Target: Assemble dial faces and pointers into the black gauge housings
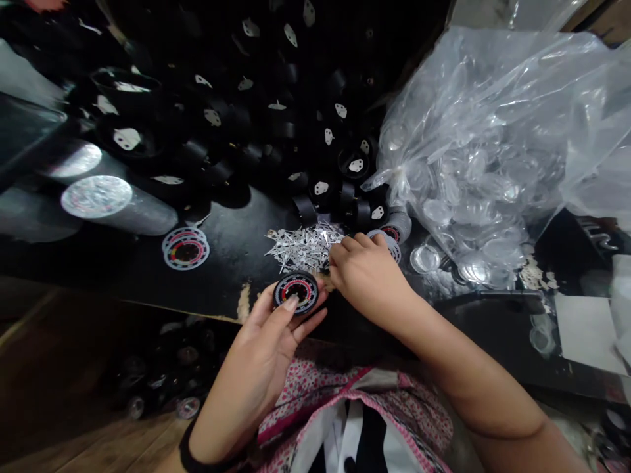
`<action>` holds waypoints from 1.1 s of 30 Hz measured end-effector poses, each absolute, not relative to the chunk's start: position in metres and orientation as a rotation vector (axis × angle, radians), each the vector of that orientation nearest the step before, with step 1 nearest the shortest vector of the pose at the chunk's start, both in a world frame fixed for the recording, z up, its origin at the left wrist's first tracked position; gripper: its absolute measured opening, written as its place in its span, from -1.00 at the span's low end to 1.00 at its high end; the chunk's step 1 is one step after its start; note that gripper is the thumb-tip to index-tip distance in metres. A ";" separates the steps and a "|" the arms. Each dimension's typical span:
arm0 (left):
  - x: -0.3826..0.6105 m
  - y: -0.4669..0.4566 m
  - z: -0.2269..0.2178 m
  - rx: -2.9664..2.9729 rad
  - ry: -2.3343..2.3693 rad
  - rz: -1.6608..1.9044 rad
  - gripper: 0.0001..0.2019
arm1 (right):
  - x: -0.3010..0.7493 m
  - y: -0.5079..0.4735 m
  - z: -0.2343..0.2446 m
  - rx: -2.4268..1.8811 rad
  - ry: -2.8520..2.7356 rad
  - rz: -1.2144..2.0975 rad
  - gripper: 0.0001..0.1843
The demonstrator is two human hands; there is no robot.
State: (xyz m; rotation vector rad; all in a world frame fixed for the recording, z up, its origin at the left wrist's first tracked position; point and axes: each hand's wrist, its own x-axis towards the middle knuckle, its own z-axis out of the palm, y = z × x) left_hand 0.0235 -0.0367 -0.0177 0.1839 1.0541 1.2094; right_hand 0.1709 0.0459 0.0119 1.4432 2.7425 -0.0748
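A round black gauge [306,286] with a red, white and black dial rests in my left hand [266,341]. My left thumb presses on the dial's lower face, and the fingers curl round the rim from below. Just right of it, my right hand [369,272] is bent down at the edge of a heap of small white gauge pointers [298,246]. Its fingers are curled together, and their tips are hidden, so I cannot tell what they pinch. Beyond that hand lies a stack of printed dial discs [400,226], partly covered by it.
Black gauge housings [320,188] crowd the back. A clear plastic bag [473,151] of transparent lenses fills the right, with loose lenses [424,259] before it. At left are dial discs [186,253] and wrapped cylindrical stacks [123,203]. Gauges [187,407] lie below the table edge.
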 end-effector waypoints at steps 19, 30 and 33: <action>0.037 -0.032 -0.006 0.081 0.936 1.237 -0.83 | 0.188 0.006 0.021 1.923 2.826 -1.063 -0.95; 0.041 -0.030 -0.014 0.513 1.114 1.206 -0.69 | 0.192 -0.007 0.029 1.988 2.873 -1.381 -0.88; 0.046 -0.029 -0.020 0.558 1.057 1.112 -0.72 | 0.193 -0.009 0.028 2.003 2.850 -1.235 -0.88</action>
